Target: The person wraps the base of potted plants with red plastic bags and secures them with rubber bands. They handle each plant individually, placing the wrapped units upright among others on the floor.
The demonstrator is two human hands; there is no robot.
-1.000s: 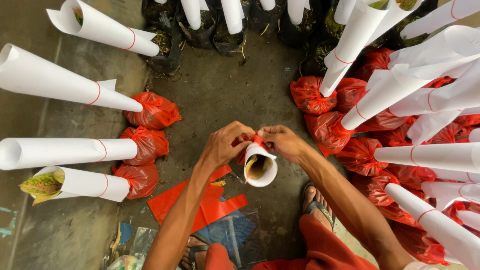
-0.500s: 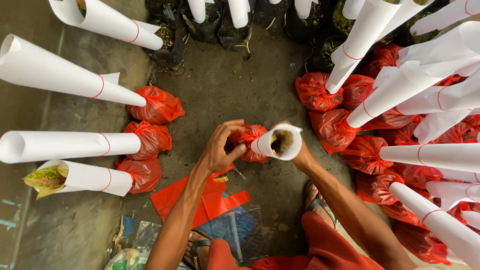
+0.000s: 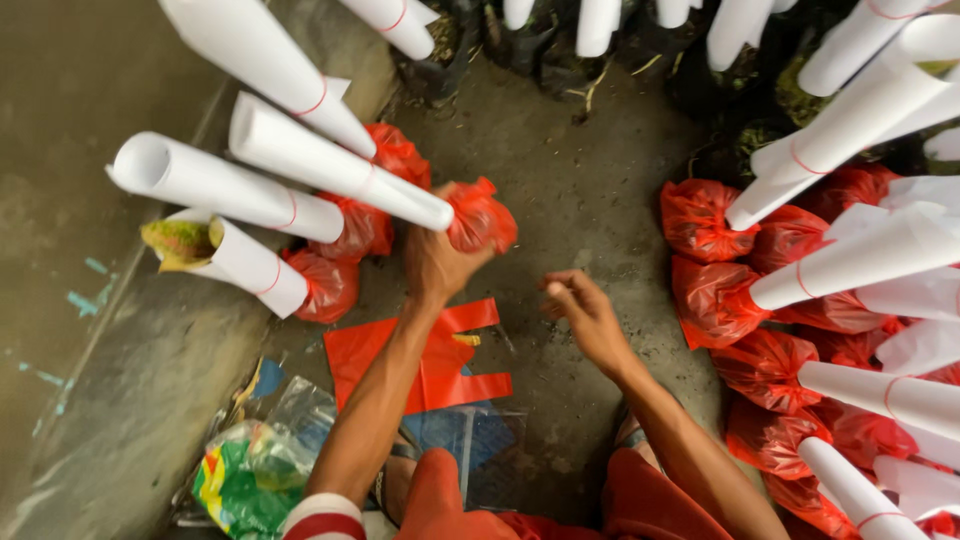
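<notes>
My left hand (image 3: 437,262) grips a seedling wrapped in a white paper cone (image 3: 330,165) at its red plastic root bag (image 3: 482,220), holding it over the concrete floor beside the left group of wrapped plants. My right hand (image 3: 585,312) hovers free just to the right, fingers loosely curled and holding nothing. Flat red plastic bags (image 3: 440,360) lie on the floor below both hands.
Paper-coned plants in red bags (image 3: 715,300) crowd the right side and others lie at the left (image 3: 225,190). Black-bagged seedlings (image 3: 560,50) line the top. A clear plastic packet with green and yellow contents (image 3: 255,470) sits at bottom left. My orange-clad knees (image 3: 640,500) are below.
The wrapped plant went from both hands at the centre into my left hand alone, which carried it left towards the left group. My right hand let go and drew back.
</notes>
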